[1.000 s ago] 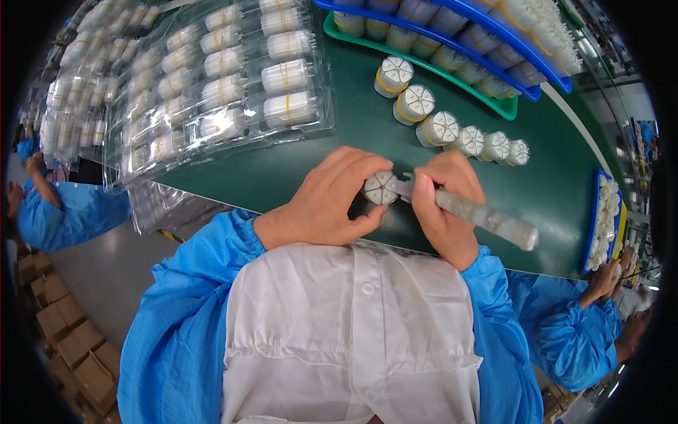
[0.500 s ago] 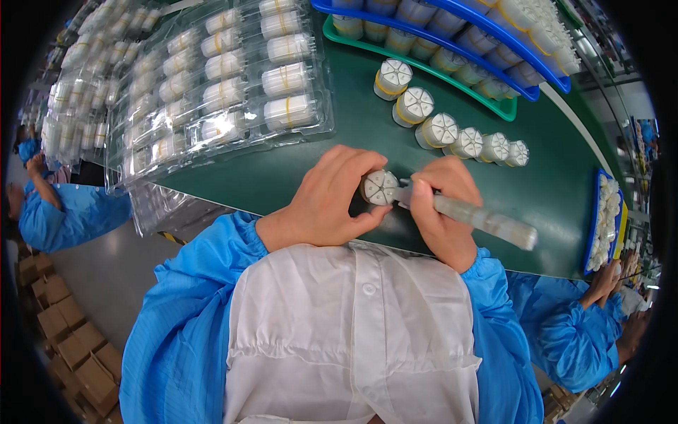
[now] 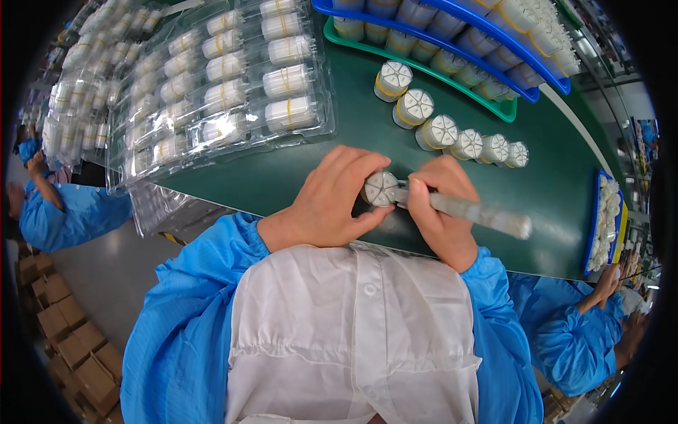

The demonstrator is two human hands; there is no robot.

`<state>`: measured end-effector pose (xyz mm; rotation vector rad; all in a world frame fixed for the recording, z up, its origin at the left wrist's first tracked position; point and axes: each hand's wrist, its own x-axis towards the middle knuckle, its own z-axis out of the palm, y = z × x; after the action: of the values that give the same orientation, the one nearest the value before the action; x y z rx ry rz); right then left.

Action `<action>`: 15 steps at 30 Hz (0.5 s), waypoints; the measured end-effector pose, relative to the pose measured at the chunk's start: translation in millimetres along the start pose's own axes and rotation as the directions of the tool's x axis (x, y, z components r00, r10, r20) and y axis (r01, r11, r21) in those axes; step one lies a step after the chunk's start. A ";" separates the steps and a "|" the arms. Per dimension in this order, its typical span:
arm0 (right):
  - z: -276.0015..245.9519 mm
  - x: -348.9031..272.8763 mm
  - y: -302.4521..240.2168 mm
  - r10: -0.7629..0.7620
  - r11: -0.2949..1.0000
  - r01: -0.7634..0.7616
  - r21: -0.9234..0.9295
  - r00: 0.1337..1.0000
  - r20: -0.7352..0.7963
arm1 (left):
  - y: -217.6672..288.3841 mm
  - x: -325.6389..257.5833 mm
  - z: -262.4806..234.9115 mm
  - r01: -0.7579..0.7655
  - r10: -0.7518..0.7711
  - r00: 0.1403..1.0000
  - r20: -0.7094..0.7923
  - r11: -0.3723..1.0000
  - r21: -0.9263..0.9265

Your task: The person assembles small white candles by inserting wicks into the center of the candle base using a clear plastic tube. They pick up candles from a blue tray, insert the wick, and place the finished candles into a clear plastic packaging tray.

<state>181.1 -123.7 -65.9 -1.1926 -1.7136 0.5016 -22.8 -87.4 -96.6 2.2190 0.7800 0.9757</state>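
Note:
My left hand [image 3: 328, 201] is closed round a short white cylinder [image 3: 381, 185] standing on the green tabletop [image 3: 282, 169]. The cylinder's round top face is split into wedge-shaped segments. Thumb and fingers grip its sides. In my right hand [image 3: 445, 208] is a hand tool with a pale, translucent handle [image 3: 491, 218] that sticks out to the right. Its narrow greyish tip meets the right edge of the cylinder's top; the exact kind of tool I cannot make out. Beyond my hands, several similar cylinders [image 3: 443, 132] with yellow bands stand in a slanting row.
Clear plastic trays [image 3: 325, 121] of banded white cylinders lie at the left. Blue bins [image 3: 533, 92] and a green bin [image 3: 506, 112] of cylinders stand at the back. A blue tray [image 3: 590, 240] of white parts sits far right, near a co-worker's hands [image 3: 607, 283].
The tool's handle has shifted slightly left and up at its far end. My left hand and the cylinder have barely moved, a touch to the right.

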 end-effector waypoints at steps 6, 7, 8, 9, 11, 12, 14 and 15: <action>-2.3 1.4 -0.9 0.002 1.000 -0.002 -0.010 1.000 -0.030 | 1.2 1.4 -2.7 -0.004 0.009 0.998 0.059 0.996 -0.085; -1.1 1.3 0.3 0.002 1.000 -0.002 -0.001 1.000 -0.029 | 1.5 1.8 -2.8 -0.002 0.008 0.998 0.062 0.996 -0.093; -0.1 1.3 0.9 0.002 1.000 -0.002 0.007 1.000 -0.026 | 1.7 2.5 -3.4 -0.002 0.008 0.998 0.068 0.996 -0.088; 0.1 1.3 0.6 0.006 1.000 -0.006 0.001 1.000 -0.019 | 1.9 3.6 -4.5 -0.003 0.009 0.997 0.074 0.997 -0.083; 0.2 1.0 -0.3 0.012 1.000 -0.012 -0.012 1.000 -0.002 | 1.7 3.5 -3.5 0.013 -0.009 0.999 0.048 0.997 -0.077; 0.5 1.2 -1.1 0.015 1.000 -0.014 -0.024 1.000 0.022 | 1.2 2.6 -0.9 0.028 -0.027 1.000 0.016 0.997 -0.077; 0.7 2.6 -2.8 0.017 0.999 -0.014 -0.050 0.998 0.067 | 0.2 0.9 0.7 0.056 -0.056 0.998 0.007 0.996 -0.076; 0.5 1.7 -1.4 0.002 0.999 0.000 -0.044 0.999 0.054 | -0.3 0.0 -0.3 0.068 -0.066 0.997 0.029 0.995 -0.075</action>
<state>179.8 -122.7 -64.4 -1.2207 -1.7780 0.5031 -23.1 -87.2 -96.7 2.1229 0.7877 0.9266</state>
